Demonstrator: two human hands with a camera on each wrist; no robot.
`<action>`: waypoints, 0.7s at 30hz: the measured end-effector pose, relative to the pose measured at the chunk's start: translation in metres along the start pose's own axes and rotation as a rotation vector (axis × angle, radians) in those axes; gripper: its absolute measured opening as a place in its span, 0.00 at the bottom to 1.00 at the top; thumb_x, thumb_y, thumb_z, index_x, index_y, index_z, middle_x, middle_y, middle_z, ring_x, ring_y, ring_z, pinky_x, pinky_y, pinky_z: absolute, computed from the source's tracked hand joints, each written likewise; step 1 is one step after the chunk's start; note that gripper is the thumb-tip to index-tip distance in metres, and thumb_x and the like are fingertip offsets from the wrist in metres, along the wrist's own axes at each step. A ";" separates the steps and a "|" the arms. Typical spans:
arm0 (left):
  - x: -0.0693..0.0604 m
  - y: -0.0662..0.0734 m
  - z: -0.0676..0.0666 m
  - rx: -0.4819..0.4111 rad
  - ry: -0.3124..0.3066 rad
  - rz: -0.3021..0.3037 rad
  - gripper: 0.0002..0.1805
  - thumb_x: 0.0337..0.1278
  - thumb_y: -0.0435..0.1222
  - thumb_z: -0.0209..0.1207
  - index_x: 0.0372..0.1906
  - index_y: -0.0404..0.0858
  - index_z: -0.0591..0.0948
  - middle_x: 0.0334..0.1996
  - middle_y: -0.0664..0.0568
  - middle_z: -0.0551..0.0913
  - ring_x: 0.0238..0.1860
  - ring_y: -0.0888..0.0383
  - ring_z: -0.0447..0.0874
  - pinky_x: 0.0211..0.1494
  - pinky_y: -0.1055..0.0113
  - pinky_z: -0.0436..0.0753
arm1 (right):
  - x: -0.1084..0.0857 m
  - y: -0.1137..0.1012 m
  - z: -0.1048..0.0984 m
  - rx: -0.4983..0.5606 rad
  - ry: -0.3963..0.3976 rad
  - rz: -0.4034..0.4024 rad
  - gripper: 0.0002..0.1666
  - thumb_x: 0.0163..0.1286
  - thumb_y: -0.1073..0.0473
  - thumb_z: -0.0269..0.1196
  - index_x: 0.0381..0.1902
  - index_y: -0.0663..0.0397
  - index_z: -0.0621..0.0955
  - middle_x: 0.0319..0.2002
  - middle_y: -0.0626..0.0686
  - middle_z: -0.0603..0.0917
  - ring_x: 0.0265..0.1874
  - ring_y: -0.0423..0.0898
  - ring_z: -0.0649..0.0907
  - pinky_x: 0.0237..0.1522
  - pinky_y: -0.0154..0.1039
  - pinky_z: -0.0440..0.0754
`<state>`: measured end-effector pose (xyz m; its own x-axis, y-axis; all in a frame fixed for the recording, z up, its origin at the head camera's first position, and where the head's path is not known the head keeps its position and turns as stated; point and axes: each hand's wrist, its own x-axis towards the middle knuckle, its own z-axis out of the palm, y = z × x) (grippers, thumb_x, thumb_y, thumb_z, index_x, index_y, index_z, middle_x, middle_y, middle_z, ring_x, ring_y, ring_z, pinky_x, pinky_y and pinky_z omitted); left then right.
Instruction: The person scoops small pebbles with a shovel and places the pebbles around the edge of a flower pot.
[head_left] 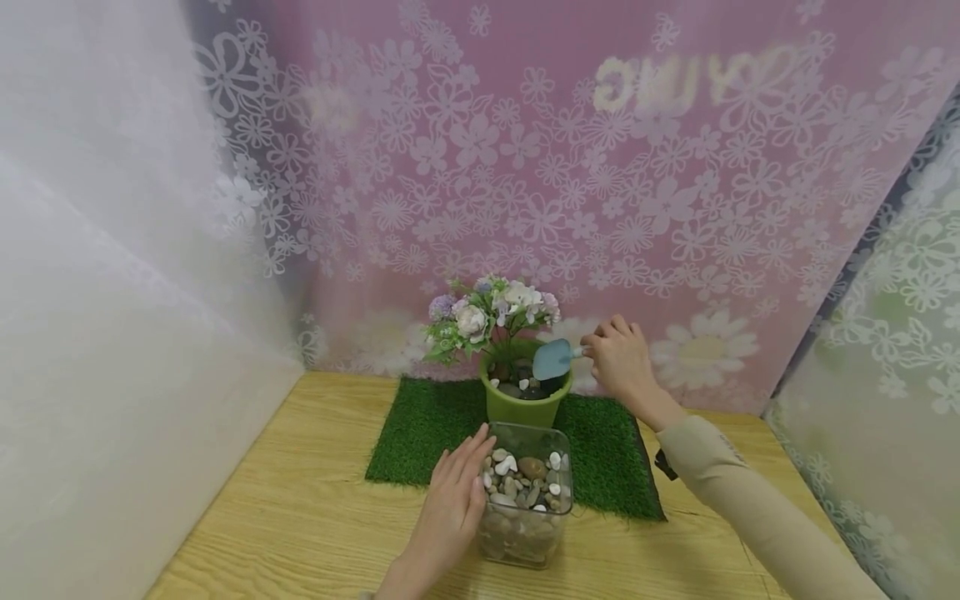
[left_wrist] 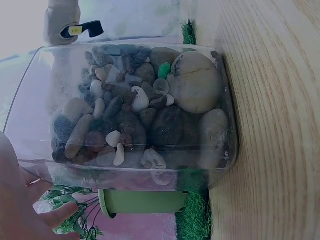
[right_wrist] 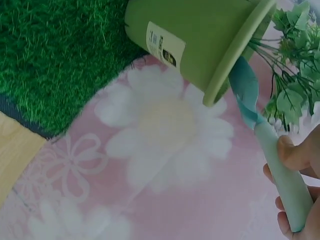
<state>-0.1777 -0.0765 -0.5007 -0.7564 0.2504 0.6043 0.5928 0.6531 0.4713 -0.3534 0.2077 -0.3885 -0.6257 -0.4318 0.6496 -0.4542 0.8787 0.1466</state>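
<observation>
My right hand (head_left: pixel 621 358) grips the pale green handle of a small trowel (right_wrist: pixel 287 180). Its blue blade (head_left: pixel 552 359) tips into the mouth of a green flowerpot (head_left: pixel 522 410), over the stones inside. White and purple flowers (head_left: pixel 487 312) with green leaves rise from the pot. Nearer to me stands a clear square container (left_wrist: pixel 125 172) filled with grey, brown and white pebbles (left_wrist: pixel 140 100). My left hand (head_left: pixel 450 492) rests with extended fingers against the container's left side and rim. No loose stones show on the blade.
Beneath the pot lies a green artificial grass mat (head_left: pixel 611 467) on a wooden table (head_left: pixel 300 500). A pink flower-patterned curtain (head_left: pixel 525 167) hangs close behind the pot. A whitish sheet (head_left: pixel 112 292) bounds the left side, and a patterned one (head_left: pixel 900 375) the right.
</observation>
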 end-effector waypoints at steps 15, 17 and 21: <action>-0.001 -0.001 0.002 -0.017 0.005 0.000 0.28 0.75 0.31 0.48 0.77 0.43 0.66 0.78 0.53 0.62 0.74 0.45 0.66 0.68 0.31 0.65 | -0.029 0.012 -0.041 0.191 0.056 0.023 0.06 0.59 0.66 0.74 0.36 0.58 0.89 0.32 0.58 0.84 0.34 0.56 0.74 0.40 0.51 0.73; -0.001 -0.001 0.003 -0.020 0.014 0.005 0.29 0.74 0.30 0.49 0.77 0.43 0.66 0.78 0.53 0.62 0.73 0.44 0.66 0.67 0.30 0.65 | -0.034 0.011 -0.049 0.208 0.050 0.006 0.07 0.58 0.66 0.75 0.36 0.58 0.89 0.31 0.57 0.84 0.33 0.55 0.74 0.39 0.50 0.71; -0.001 -0.001 0.003 -0.028 0.017 0.004 0.28 0.74 0.30 0.49 0.76 0.42 0.67 0.78 0.53 0.62 0.73 0.44 0.66 0.67 0.30 0.65 | -0.041 0.008 -0.064 0.234 0.048 -0.053 0.09 0.56 0.66 0.75 0.37 0.57 0.90 0.31 0.54 0.85 0.31 0.52 0.73 0.38 0.48 0.68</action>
<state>-0.1787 -0.0754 -0.5040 -0.7496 0.2405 0.6167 0.6031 0.6321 0.4866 -0.2906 0.2454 -0.3657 -0.5687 -0.4611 0.6811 -0.6238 0.7815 0.0083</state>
